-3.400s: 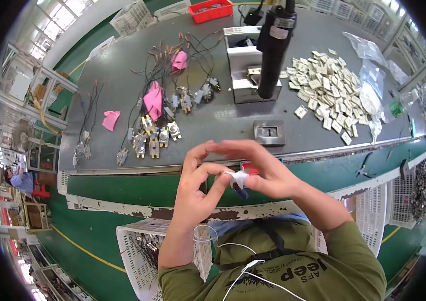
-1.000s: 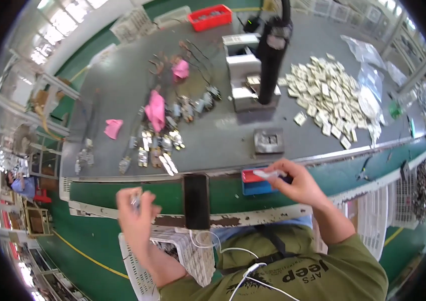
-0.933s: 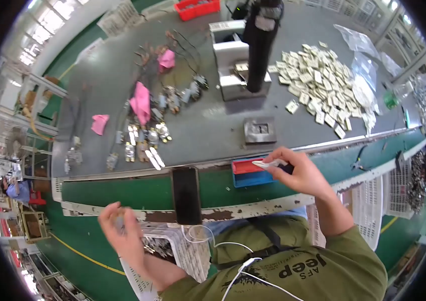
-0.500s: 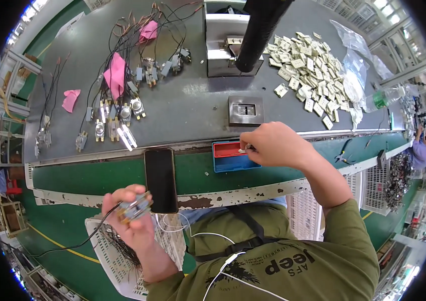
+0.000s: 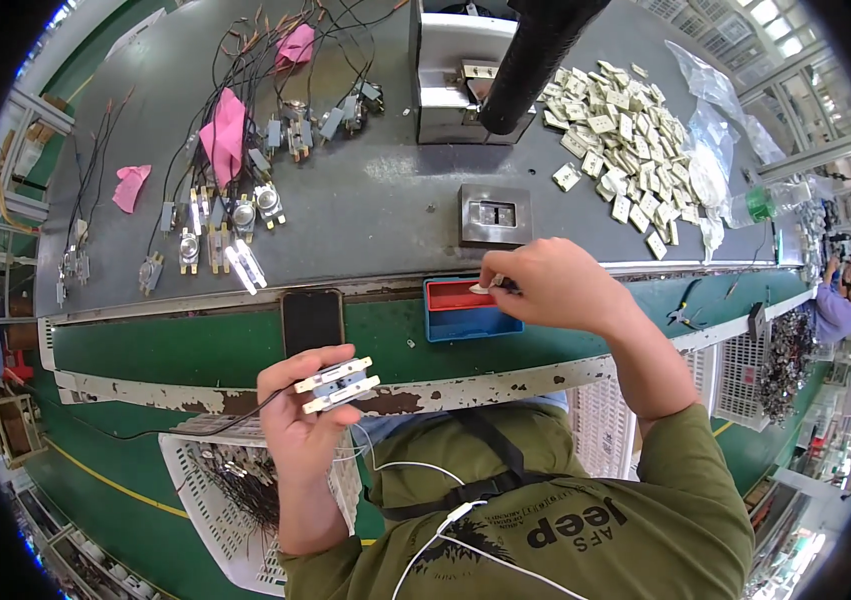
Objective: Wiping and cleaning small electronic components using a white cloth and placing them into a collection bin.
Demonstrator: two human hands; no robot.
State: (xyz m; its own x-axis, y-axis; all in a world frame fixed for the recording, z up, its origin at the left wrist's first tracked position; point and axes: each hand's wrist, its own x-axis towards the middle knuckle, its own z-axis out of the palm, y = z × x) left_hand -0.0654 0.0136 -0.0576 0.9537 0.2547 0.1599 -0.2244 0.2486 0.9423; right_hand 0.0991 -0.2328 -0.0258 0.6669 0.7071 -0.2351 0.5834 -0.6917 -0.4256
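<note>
My left hand (image 5: 295,425), raised over the near edge of the bench, grips a small wired electrical part (image 5: 338,384). It has a grey-blue middle between two pale strips with metal ends, and a black wire (image 5: 235,425) trails from it to the left. My right hand (image 5: 557,285) is closed in a pinch over the red tray (image 5: 442,293), which sits at the blue box (image 5: 465,327). A small whitish piece (image 5: 480,289) shows at its fingertips; a dark object under the fingers is mostly hidden. Just beyond that hand stands a metal block with a recessed slot (image 5: 495,213).
Several wired parts (image 5: 245,213) and pink scraps (image 5: 225,135) lie at the left. A pile of cream-coloured pieces (image 5: 625,150) covers the back right. A black column (image 5: 535,70) rises mid-bench. A phone (image 5: 311,322), pliers (image 5: 685,305) and a white basket (image 5: 205,490) are nearby.
My left hand has moved up and right, turning the wired part so its pale strips face up; it now covers the phone's lower end. My right hand has shifted slightly left over the tray.
</note>
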